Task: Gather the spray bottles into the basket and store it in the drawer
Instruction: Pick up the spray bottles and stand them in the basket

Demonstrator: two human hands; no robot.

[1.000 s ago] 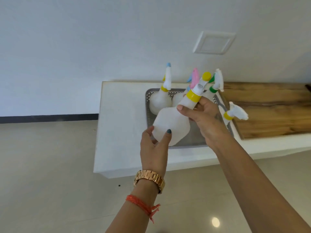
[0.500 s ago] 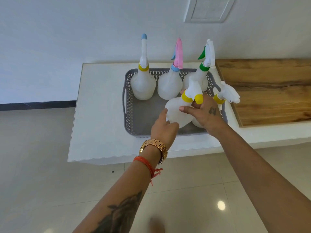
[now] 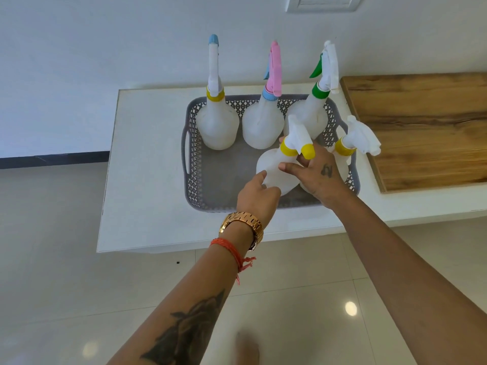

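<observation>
Bright, even daylight; two glare spots on the glossy floor; soft shadows; wide-angle stretching toward the edges; slight softness.

Grey lattice-patterned basket on white surface; wood-grain brown board just right of basket. Bottles inside all translucent white w/ yellow, blue, green collars; pink trigger on middle one.

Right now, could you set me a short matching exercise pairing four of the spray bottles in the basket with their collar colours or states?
Column one:
1. back left bottle
2. back middle bottle
3. back right bottle
4. front middle bottle

Column two:
A. green collar
B. held by both hands
C. yellow collar, blue tip, standing free
D. light blue collar, pink trigger

Pairs: 1-C, 2-D, 3-A, 4-B. The left hand and right hand hold the fourth over the grey basket.
</observation>
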